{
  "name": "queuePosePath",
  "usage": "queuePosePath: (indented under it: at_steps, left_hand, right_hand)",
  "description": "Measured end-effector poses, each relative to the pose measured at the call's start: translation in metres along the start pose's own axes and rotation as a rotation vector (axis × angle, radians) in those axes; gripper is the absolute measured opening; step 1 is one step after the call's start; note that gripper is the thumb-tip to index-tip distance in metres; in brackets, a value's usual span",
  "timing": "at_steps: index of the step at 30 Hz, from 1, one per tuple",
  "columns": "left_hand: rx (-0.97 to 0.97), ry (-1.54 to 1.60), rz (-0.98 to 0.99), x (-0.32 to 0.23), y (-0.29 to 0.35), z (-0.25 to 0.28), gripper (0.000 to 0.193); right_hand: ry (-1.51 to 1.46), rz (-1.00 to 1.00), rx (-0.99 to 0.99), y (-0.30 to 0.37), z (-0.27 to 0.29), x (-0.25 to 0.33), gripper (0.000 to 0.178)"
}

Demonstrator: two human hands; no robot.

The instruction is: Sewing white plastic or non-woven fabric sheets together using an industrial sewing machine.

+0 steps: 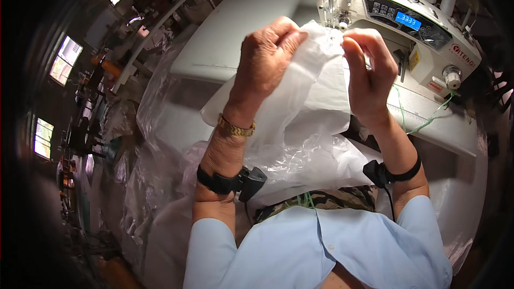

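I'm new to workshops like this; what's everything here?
sewing machine: one, white, upper right
lit display: one, blue, on the machine
thread cones: two, white, top right
threads: several, green, right, below machine
table: one, whitish, beneath machine
white sheet: at least one, white, between hands
clear film: count unclear, colourless, left
windows: three, bright, left
camouflage cloth: one, green-brown, waist
shirt: one, light blue, bottom
bracelet: one, gold, left wrist
straps: two, black, forearms
left hand: one, bare, pinching sheet
right hand: one, bare, sheet's edge

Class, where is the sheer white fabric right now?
In the head view, the sheer white fabric is at upper centre, its top between the left hand and the right hand, near the needle end of the white sewing machine.
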State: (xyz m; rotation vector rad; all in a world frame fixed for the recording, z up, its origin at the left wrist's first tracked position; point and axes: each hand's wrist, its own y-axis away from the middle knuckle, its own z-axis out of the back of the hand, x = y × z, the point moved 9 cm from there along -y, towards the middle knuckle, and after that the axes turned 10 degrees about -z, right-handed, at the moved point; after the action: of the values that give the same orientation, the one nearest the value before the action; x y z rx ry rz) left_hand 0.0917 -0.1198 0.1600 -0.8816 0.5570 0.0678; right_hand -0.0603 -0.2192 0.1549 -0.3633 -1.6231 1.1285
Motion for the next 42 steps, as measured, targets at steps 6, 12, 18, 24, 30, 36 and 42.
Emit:
queuePosePath:
  at_steps: [6, 12, 18, 24, 30, 36, 42]
  left_hand:
    - [-0.092, -0.001, -0.1, 0.0, -0.021, 0.027, 0.015]
    - [-0.097, 0.214, -0.022, 0.017, -0.037, 0.027, 0.017]
    - [-0.09, 0.401, 0.12, 0.016, -0.035, 0.027, 0.019]
    - [-0.101, 0.491, 0.121, 0.036, -0.034, 0.037, 0.018]
    - [-0.14, 0.505, 0.141, 0.044, -0.029, 0.049, 0.018]
    - [-0.105, 0.528, 0.174, 0.035, -0.025, 0.046, 0.019]
    - [-0.146, 0.523, 0.147, 0.03, -0.027, 0.042, 0.02]
  right_hand:
    - [-0.071, -0.529, 0.438, 0.071, -0.053, -0.046, 0.017]
    - [-0.504, -0.74, 0.59, 0.1, -0.108, -0.09, 0.039]
    - [-0.885, -0.985, 0.72, 0.143, -0.165, -0.085, 0.045]
    - [-0.963, -0.977, 0.781, 0.163, -0.18, -0.073, 0.014]
    - [-1.132, -1.297, 0.57, 0.16, -0.159, -0.065, 0.042]
    - [-1.008, -1.161, 0.478, 0.141, -0.155, -0.057, 0.051]
    - [-1.018, -0.938, 0.456, 0.123, -0.156, -0.059, 0.021]
